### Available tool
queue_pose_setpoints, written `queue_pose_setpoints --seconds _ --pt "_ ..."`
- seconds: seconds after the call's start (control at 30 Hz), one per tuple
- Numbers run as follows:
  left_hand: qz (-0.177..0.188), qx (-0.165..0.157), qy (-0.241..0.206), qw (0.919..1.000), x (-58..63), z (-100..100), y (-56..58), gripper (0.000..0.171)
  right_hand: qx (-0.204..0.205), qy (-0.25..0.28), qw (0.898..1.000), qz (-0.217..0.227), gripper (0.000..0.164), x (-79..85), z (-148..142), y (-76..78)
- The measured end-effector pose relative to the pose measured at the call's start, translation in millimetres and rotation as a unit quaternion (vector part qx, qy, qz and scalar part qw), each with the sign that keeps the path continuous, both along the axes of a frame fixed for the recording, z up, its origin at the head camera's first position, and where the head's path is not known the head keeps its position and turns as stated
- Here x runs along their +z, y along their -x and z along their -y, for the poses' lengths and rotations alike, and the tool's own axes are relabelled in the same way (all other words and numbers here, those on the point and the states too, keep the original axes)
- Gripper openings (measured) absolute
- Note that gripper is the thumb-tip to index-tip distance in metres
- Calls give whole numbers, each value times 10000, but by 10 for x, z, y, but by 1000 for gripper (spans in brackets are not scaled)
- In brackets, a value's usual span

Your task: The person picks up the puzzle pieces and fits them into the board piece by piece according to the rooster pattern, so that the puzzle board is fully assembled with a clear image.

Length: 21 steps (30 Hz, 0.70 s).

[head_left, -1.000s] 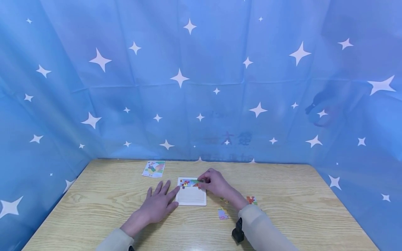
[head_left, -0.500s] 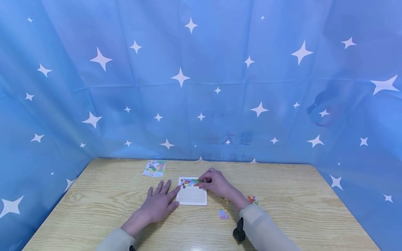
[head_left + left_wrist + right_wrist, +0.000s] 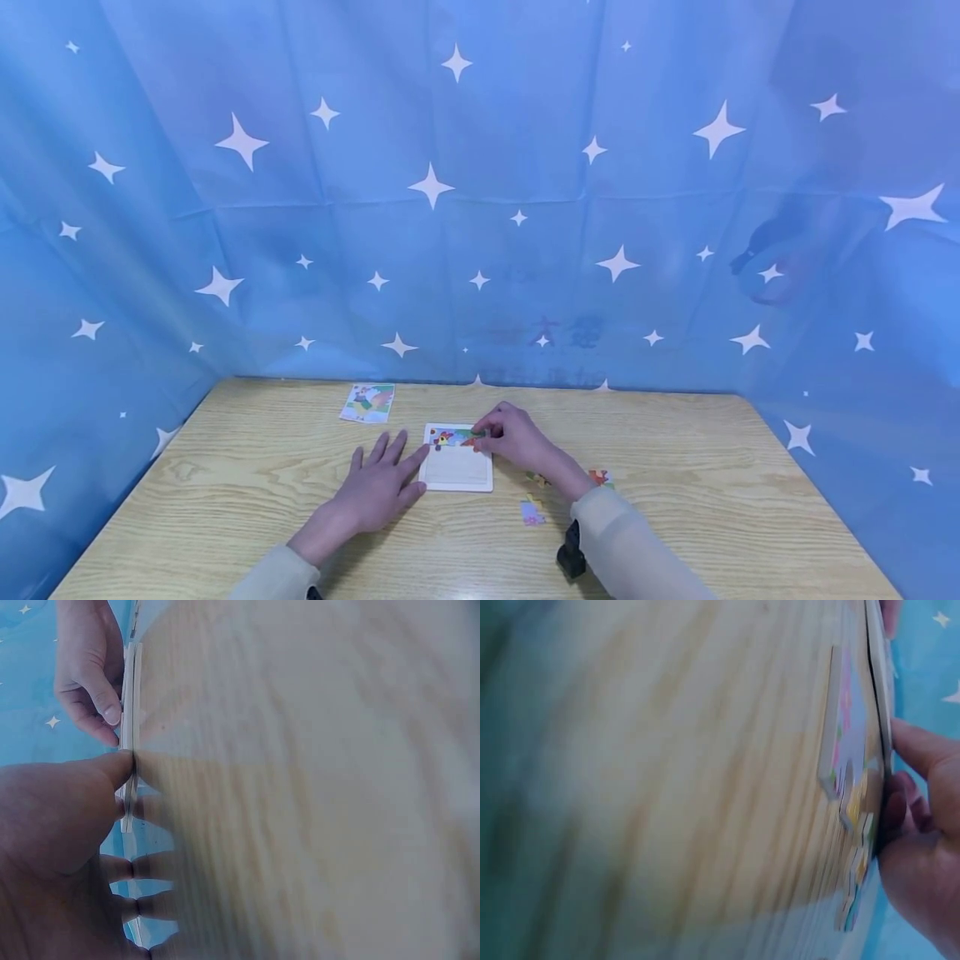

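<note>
A white puzzle tray (image 3: pixel 459 472) lies on the table between the hands, with a row of colourful puzzle pieces (image 3: pixel 444 438) along its far side. My left hand (image 3: pixel 375 493) rests with spread fingers at the tray's left side, its index finger and thumb right at the rim. Thumb and fingers of my right hand (image 3: pixel 519 437) pinch a puzzle piece (image 3: pixel 471 442) at the far right end of the row, and they partly cover it. In the left wrist view the tray (image 3: pixel 131 697) shows edge-on, with the right hand (image 3: pixel 94 675) beyond.
Several loose puzzle pieces (image 3: pixel 533 512) lie right of the tray, near and partly under the right forearm; one reddish piece (image 3: pixel 600 477) is farther right. A picture card (image 3: pixel 367 403) lies at the back left of the wooden table (image 3: pixel 712 483). A blue starry curtain (image 3: pixel 525 283) hangs behind.
Both hands, the tray and the pieces hold almost the same places; only a slight shift of the head camera shows.
</note>
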State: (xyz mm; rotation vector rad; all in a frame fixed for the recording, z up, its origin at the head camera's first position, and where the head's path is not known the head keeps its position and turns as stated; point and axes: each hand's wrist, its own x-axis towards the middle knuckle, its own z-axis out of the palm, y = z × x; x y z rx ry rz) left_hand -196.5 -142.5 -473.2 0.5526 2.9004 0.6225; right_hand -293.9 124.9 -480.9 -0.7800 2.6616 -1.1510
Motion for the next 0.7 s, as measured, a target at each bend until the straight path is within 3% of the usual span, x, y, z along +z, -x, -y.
queue_pose_setpoints --seconds 0.3,0.5,0.7 --pt "65 -16 -5 10000 -77 -10 2 56 102 329 9994 -61 21 -6 -238 -57" --pt "75 -41 -63 9999 2 -27 -8 56 63 187 9995 -264 21 119 -625 -121" --pt "35 -23 -56 10000 52 -11 -20 56 -138 -3 9997 -178 21 201 -955 -228"
